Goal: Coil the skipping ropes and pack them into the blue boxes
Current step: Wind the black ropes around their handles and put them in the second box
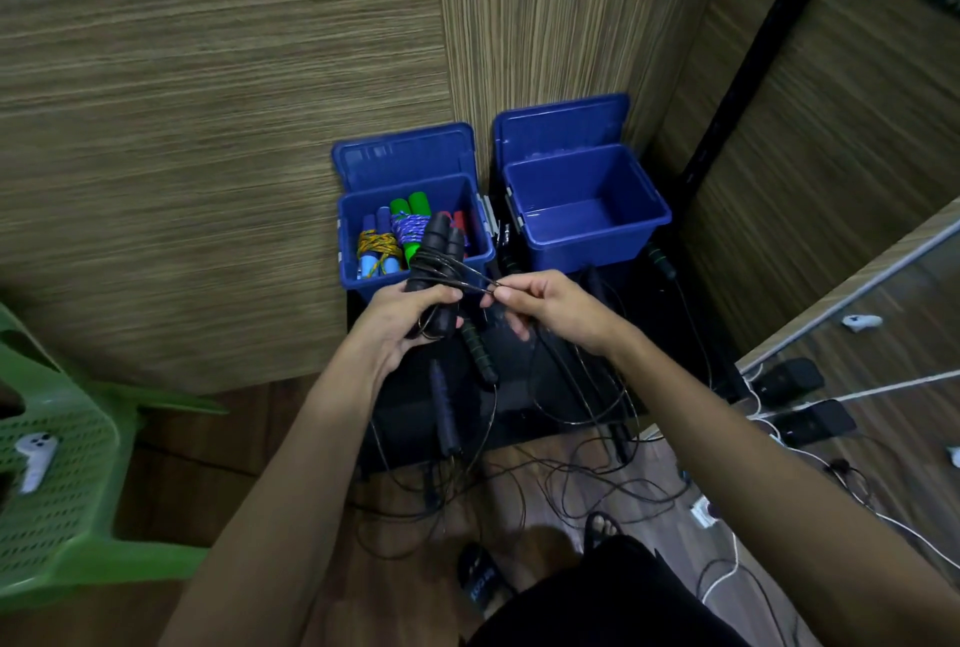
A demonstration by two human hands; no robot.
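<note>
Left hand (402,319) gripping paired black handles (434,257) wound with thin cord (467,283); right hand (540,303) pinching that cord, near two blue boxes (597,231).

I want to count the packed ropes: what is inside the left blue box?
The left blue box holds coiled ropes: one with light-blue handles, one with green handles, something red behind. The black handles in the left hand cover the rest.
</note>
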